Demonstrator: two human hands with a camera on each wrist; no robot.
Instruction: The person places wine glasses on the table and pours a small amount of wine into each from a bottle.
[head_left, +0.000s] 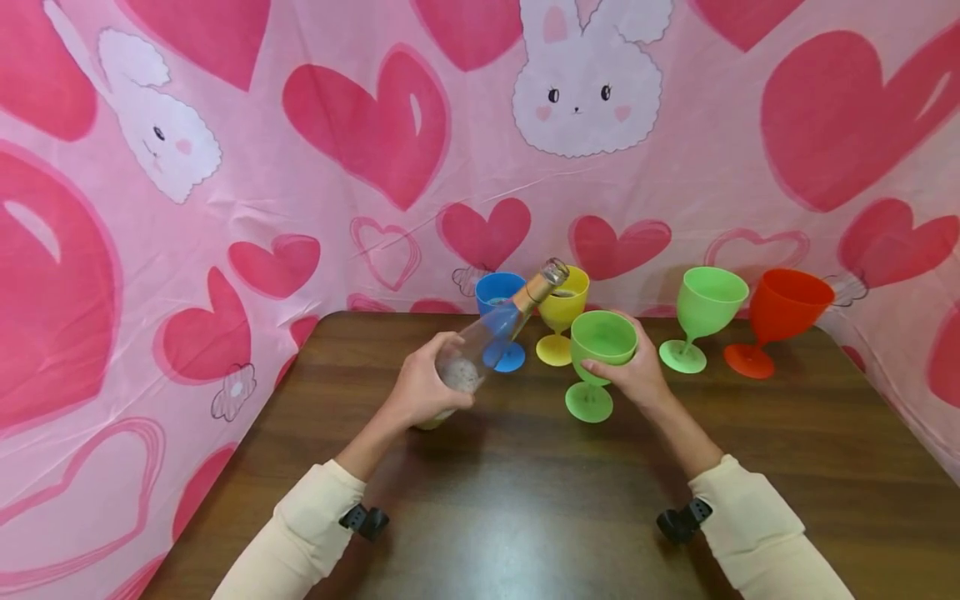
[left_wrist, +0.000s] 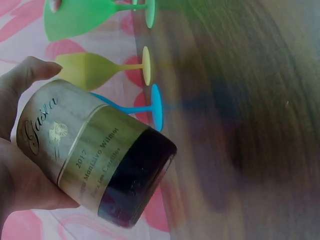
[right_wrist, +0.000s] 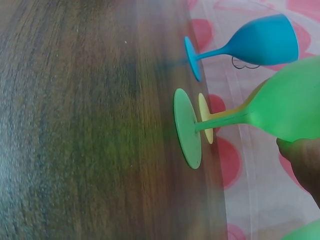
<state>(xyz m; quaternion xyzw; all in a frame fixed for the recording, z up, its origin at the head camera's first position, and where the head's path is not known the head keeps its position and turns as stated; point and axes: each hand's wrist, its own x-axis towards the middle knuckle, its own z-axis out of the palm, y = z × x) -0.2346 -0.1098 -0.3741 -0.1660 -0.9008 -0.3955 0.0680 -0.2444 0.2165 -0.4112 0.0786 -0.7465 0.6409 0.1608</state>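
My left hand [head_left: 431, 379] grips a clear glass wine bottle [head_left: 480, 346] round its body, tilted with the neck up to the right. Its label [left_wrist: 75, 145] and some dark liquid low inside show in the left wrist view. A green goblet [head_left: 602, 343] is held by the bowl in my right hand [head_left: 637, 367], the thumb across its front. The bottle's mouth is above and left of that goblet's rim, overlapping the yellow goblet [head_left: 557, 313] in the head view. Behind the bottle stands a blue goblet [head_left: 504, 357]; liquid shows in the blue and yellow bowls.
To the right stand a second green goblet [head_left: 708, 302] and a red goblet [head_left: 789, 307], both upright near the back edge of the brown wooden table [head_left: 510, 500]. A pink cloth [head_left: 480, 117] with hearts and rabbits hangs behind and along the sides.
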